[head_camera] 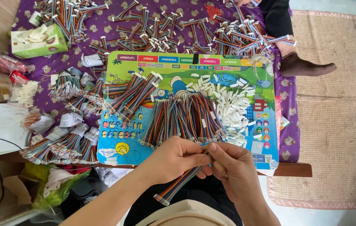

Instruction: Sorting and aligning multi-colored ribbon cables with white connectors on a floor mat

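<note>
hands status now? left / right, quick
Left hand: closed, pinching the upper end of a flat rainbow-coloured ribbon cable.
Right hand: closed, fingertips on the same cable end, meeting the left.

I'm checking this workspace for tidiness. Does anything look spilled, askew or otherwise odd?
Nothing looks damaged. The small white connector housings lie in a loose scattered heap on the colourful board, some strewn toward its middle. Both hands, left hand and right hand, pinch one rainbow ribbon cable.
</note>
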